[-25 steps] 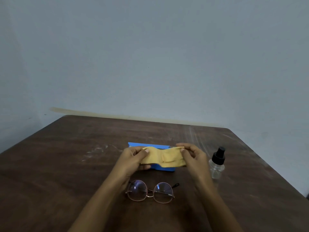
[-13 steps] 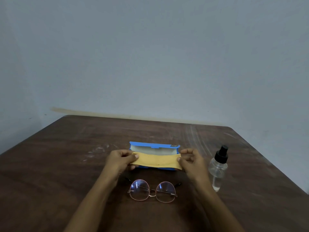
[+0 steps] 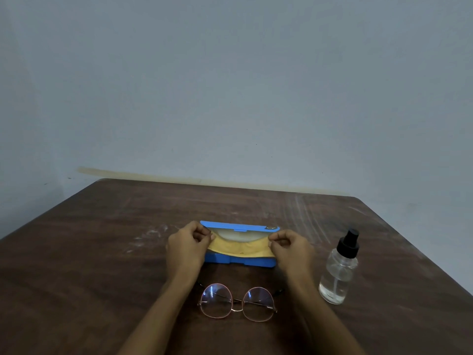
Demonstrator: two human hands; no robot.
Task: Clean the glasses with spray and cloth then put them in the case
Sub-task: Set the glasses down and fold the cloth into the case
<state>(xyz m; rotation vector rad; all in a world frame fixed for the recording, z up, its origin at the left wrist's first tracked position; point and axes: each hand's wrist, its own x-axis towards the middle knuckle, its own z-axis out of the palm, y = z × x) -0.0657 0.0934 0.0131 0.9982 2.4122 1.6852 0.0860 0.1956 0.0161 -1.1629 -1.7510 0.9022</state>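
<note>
Between both hands' pinching fingers (image 3: 207, 237), yellow cloth (image 3: 240, 249).

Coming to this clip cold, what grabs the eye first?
The yellow cloth stretched between the left hand and right hand, over the open blue case at mid-table. Round glasses lie nearer the person, and a clear spray bottle stands upright to the right.

A: Surface?
B: Dark brown wooden table (image 3: 102, 252), scuffed, pale streaks at 11 and 1 o'clock.

A: Lying on it?
B: Blue case (image 3: 240, 262) at centre, lid up. Glasses (image 3: 236, 302) at 6 o'clock of it, lenses upright. Clear spray bottle (image 3: 339, 275), black cap, standing at 4 o'clock, apart.
</note>
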